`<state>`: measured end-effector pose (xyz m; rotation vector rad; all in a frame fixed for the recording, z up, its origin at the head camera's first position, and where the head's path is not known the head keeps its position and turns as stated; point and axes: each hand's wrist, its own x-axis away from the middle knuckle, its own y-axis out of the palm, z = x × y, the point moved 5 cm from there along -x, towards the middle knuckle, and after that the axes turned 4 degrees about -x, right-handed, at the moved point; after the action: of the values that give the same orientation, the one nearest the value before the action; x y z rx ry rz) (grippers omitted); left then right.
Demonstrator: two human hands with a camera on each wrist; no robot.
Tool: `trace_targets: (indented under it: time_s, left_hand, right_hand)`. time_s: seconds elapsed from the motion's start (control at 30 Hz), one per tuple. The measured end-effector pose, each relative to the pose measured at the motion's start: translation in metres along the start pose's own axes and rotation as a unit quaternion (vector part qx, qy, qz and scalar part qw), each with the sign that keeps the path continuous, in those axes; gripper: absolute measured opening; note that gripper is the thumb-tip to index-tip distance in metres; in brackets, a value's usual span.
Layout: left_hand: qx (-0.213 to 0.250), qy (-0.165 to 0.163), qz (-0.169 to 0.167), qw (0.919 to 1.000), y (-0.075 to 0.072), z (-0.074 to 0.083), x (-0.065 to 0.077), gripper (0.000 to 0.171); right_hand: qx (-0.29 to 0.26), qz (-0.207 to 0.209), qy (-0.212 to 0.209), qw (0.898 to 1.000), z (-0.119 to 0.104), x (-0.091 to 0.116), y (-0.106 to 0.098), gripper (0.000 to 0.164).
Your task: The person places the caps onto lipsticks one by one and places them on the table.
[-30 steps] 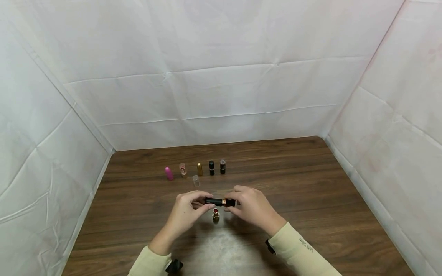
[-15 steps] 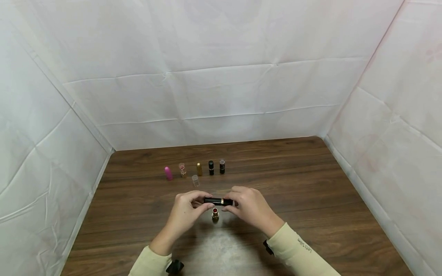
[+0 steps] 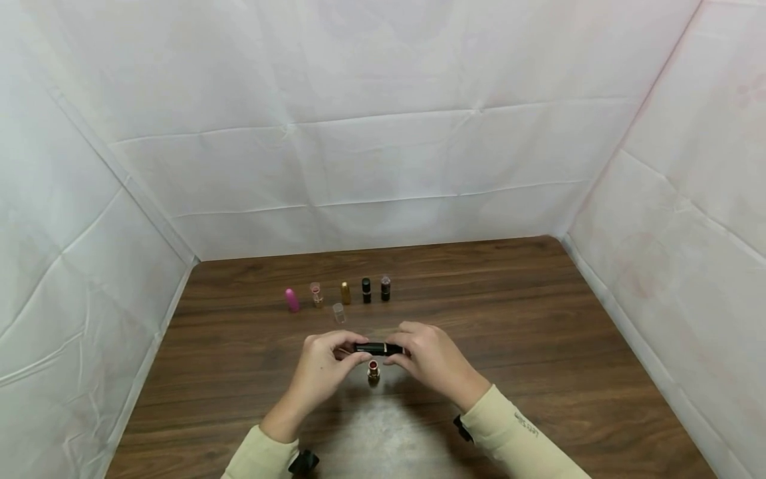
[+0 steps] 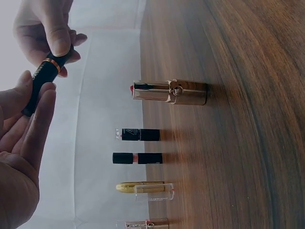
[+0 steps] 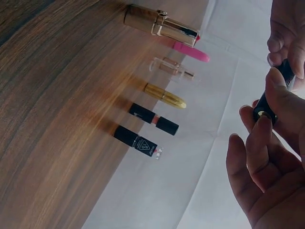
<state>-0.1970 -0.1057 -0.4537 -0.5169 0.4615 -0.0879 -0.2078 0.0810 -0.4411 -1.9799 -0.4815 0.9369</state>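
Both hands hold a black lipstick tube with a gold band (image 3: 376, 348) level above the table. My left hand (image 3: 323, 369) pinches its left end between thumb and fingers. At the other end, the right hand (image 3: 435, 359) grips it the same way, past the band. In the left wrist view, pale lettering runs along the black lipstick (image 4: 44, 75). Just below the hands in the head view, an uncapped gold lipstick (image 3: 374, 372) stands upright on the table, its red tip showing; the left wrist view shows this gold lipstick (image 4: 169, 92) larger.
Behind the hands stands a row: a pink lipstick (image 3: 292, 300), a clear-capped rose-gold one (image 3: 317, 296), a gold bullet-shaped one (image 3: 346, 293), and two black ones (image 3: 367, 291) (image 3: 385, 289). A clear cap (image 3: 339, 313) stands before them. White cloth (image 3: 383, 159) surrounds the wooden table (image 3: 509, 299).
The right hand has shifted slightly left toward the left hand, and the gold band on the black lipstick shows narrower. The left hand and standing lipsticks stay put.
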Motion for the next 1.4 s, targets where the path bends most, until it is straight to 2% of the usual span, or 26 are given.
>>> trace_targets:
  time_s: [0.23,0.57,0.7,0.83,1.0,1.07,1.17,1.23,1.3,1.4]
  left_hand:
    - [0.000,-0.001,-0.014,0.9999,0.002,-0.001,0.004,0.018]
    - [0.030,-0.003,-0.031,0.9991,0.009,-0.002,0.007,0.018]
    - [0.032,-0.006,-0.018,0.9993,0.009,-0.002,0.008,0.020]
    - [0.039,0.001,0.001,0.9992,0.007,-0.003,0.010,0.027]
    - [0.038,-0.006,0.029,0.9989,-0.002,-0.011,0.012,0.030]
    - [0.007,-0.008,0.023,0.9997,-0.007,-0.016,0.015,0.031]
    - [-0.082,-0.006,-0.005,0.9966,-0.015,-0.023,0.022,0.040]
    - [-0.152,0.006,-0.025,0.9881,-0.021,-0.029,0.029,0.052]
    - [-0.215,0.015,-0.039,0.9757,-0.028,-0.033,0.035,0.064]
    - [-0.283,0.031,-0.047,0.9574,-0.040,-0.034,0.043,0.075]
  right_hand:
    - [-0.041,-0.039,0.028,0.998,0.004,0.002,0.008,0.020]
    - [-0.006,-0.029,0.017,0.999,0.000,0.002,0.012,0.025]
    - [-0.002,-0.035,0.016,0.999,-0.003,0.002,0.014,0.028]
    - [-0.013,-0.060,0.023,0.998,-0.002,0.001,0.017,0.030]
    - [-0.032,-0.060,0.065,0.996,0.018,-0.002,0.018,0.027]
    - [-0.043,-0.053,0.099,0.993,0.032,-0.003,0.017,0.024]
    - [-0.081,-0.048,0.160,0.983,0.058,-0.003,0.017,0.017]
    - [-0.112,-0.049,0.198,0.973,0.075,-0.003,0.017,0.015]
    - [-0.137,-0.051,0.230,0.962,0.091,-0.002,0.016,0.014]
    - [-0.149,-0.058,0.267,0.950,0.113,-0.002,0.016,0.019]
